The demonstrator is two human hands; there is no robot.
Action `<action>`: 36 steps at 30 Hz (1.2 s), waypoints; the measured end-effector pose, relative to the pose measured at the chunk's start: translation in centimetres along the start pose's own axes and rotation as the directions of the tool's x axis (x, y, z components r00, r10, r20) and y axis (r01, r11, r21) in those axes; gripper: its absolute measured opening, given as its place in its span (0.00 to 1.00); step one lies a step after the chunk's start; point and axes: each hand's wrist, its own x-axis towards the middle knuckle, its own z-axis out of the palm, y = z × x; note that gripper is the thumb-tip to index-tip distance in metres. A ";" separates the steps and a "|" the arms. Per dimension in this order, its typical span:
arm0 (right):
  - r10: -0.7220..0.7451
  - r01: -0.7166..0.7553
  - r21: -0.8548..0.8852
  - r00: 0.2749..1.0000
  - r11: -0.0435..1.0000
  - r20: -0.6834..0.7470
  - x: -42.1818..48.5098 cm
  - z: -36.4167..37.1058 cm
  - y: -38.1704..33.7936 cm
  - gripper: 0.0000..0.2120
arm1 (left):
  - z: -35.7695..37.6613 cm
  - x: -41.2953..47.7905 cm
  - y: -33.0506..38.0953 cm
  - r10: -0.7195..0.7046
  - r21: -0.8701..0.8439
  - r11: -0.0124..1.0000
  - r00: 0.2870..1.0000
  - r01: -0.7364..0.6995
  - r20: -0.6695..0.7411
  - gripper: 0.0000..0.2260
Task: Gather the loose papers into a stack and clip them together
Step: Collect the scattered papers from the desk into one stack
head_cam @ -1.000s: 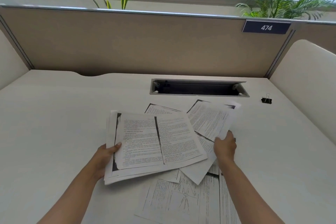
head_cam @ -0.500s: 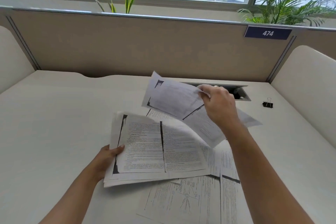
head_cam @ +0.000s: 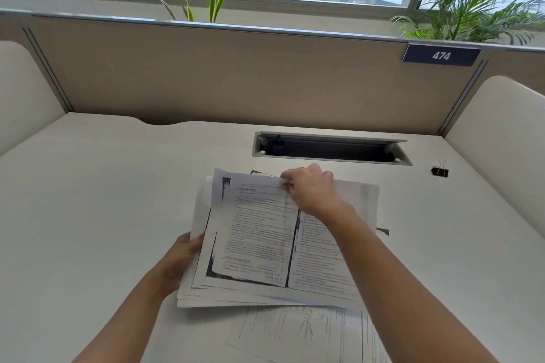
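Note:
A rough stack of printed papers (head_cam: 259,239) lies on the white desk (head_cam: 88,215) in front of me. My left hand (head_cam: 180,259) grips the stack's left edge. My right hand (head_cam: 312,188) pinches the far edge of the top sheet, which rests on the stack. More loose sheets (head_cam: 309,330) with a line drawing lie under the stack's near side, and another sheet (head_cam: 365,200) shows past my right wrist. A black binder clip (head_cam: 440,170) sits alone on the desk at the far right, well away from both hands.
A recessed cable slot (head_cam: 330,150) is cut into the desk just beyond the papers. A beige partition (head_cam: 236,76) with a sign reading 474 (head_cam: 441,55) closes the back, and padded side panels (head_cam: 501,138) stand left and right.
My right hand lifted a sheet from the right of the pile, carried it up and left, and laid it on the stack held by my left hand.

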 end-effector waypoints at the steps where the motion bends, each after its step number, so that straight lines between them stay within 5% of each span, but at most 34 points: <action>1: 0.004 -0.005 -0.003 1.000 1.000 -0.014 0.1 0.8 -0.1 0.13 | 0.1 0.0 0.0 0.009 0.024 1.000 1.000 -0.009 -0.014 0.16; 13: -0.147 0.147 -0.005 0.983 0.989 -0.109 1.4 5.9 -1.0 0.09 | -0.2 0.2 -0.2 -0.012 -0.070 0.997 0.997 0.017 0.072 0.32; 18: -0.112 0.119 0.029 0.980 0.993 -0.161 1.2 6.8 -1.3 0.12 | -0.2 0.5 -0.6 0.001 -0.027 1.000 1.000 -0.001 0.010 0.15; 22: 0.043 0.055 0.311 0.953 0.949 -0.299 0.5 7.5 0.2 0.26 | -0.4 0.1 -0.4 0.035 -0.066 0.997 0.999 -0.034 0.012 0.10; 25: 0.323 -0.089 0.508 0.861 0.857 -0.393 -0.5 7.3 2.3 0.34 | -0.9 0.0 -0.2 0.077 -0.124 0.989 0.997 -0.078 -0.008 0.08; 28: 0.511 -0.209 0.710 0.825 0.672 -0.241 -1.5 6.5 4.8 0.41 | -1.5 -0.1 0.1 0.123 -0.200 0.972 0.992 -0.125 -0.023 0.06; 32: 0.323 -0.282 0.919 0.928 0.277 0.187 -2.6 6.7 7.6 0.34 | -1.6 0.0 0.7 0.179 -0.257 0.949 0.983 -0.182 -0.035 0.09; 36: 0.282 -0.145 0.982 0.953 0.123 0.106 -3.1 7.7 8.9 0.17 | -0.6 0.0 1.9 0.271 -0.224 0.936 0.962 -0.270 -0.028 0.11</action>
